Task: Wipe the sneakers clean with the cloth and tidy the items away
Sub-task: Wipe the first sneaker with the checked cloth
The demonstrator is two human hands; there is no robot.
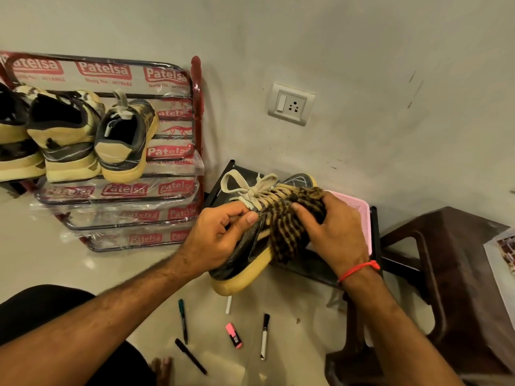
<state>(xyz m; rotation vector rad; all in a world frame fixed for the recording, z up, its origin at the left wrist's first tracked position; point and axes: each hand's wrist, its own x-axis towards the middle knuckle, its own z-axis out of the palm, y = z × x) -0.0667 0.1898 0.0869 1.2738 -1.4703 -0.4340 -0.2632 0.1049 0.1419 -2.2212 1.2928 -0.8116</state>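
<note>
Left hand (220, 235) curled round dark sneaker (245, 252) at collar, thumb pressed by cream laces (259, 190); sneaker held in air above floor (55, 260), pale rubber sole (239, 282) facing down. Right hand (331, 232) grips fuzzy tan-black checked cloth (289, 232), pressing it onto sneaker's side. Pink mesh basket (359, 213) behind.

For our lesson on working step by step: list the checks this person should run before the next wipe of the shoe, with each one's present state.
1. Left hand grips the sneaker: ok.
2. Right hand presses the cloth on the sneaker: ok.
3. Laces out from under the cloth: ok.
4. Sole side wiped: cannot tell.
5. Pens on the floor tidied away: not ok.
6. Room on the rack beside the other sneakers: ok.
</note>
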